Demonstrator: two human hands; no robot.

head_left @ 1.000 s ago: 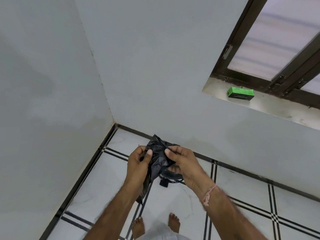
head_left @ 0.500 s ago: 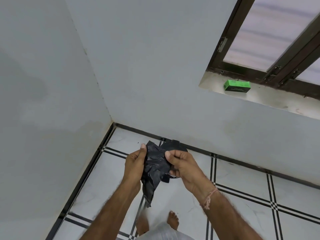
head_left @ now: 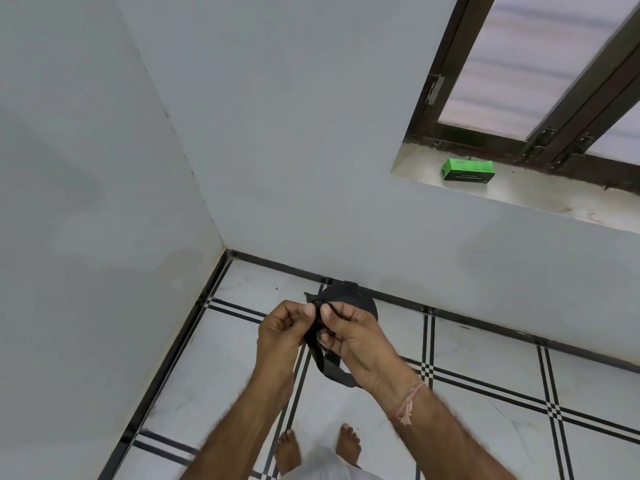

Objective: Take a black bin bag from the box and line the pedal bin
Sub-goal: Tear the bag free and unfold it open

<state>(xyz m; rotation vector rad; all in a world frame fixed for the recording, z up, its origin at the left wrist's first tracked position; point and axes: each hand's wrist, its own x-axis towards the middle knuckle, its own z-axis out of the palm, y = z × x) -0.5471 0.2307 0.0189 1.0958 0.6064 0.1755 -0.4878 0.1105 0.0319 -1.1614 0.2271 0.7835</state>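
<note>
Showing an early stage: one pedal bin (head_left: 363,303), judged unlined, stands against the wall. Two hands work above it, the left hand (head_left: 282,329) and right hand (head_left: 349,336) each pinching one crumpled black bin bag (head_left: 317,351) between thumb and fingertips; opening and fitting remain. One green box (head_left: 468,170) sits well up-right of the bin.

Left hand (head_left: 282,329) and right hand (head_left: 355,337) pinch the bunched top of the black bin bag (head_left: 330,370), thumbs close together; the rest hangs crumpled below; pedal bin (head_left: 358,298) stands against the far wall, partly hidden behind the hands; green box (head_left: 467,170) lies on the window sill (head_left: 540,197), far right.
</note>
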